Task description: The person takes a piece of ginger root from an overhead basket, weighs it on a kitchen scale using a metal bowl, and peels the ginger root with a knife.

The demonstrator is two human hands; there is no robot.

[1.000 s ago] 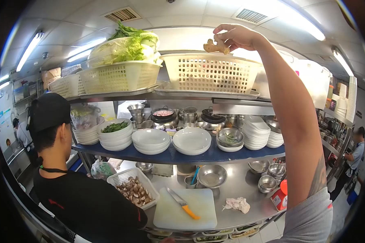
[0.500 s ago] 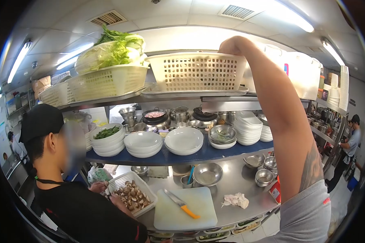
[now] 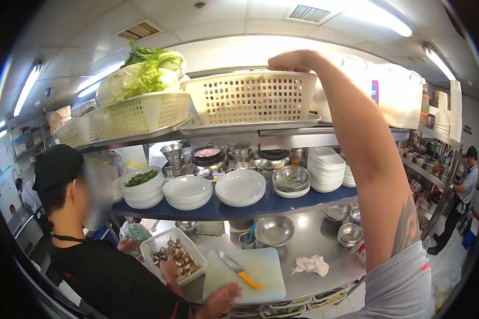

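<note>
Bright, even light falls from ceiling strip lights [image 3: 388,21], which glare white above the cream basket [image 3: 250,95]. Below that basket the steel tabletop [image 3: 314,244] carries soft reflections and weak shadows. Fisheye distortion bends the shelves, and black vignetting rings the edges. The co-worker's face left of the basket is blurred.

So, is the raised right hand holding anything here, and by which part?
It cannot be told. The right hand reaches over the rim of the cream basket on the top shelf, and its fingers are hidden inside, so any grip is out of sight.
</note>
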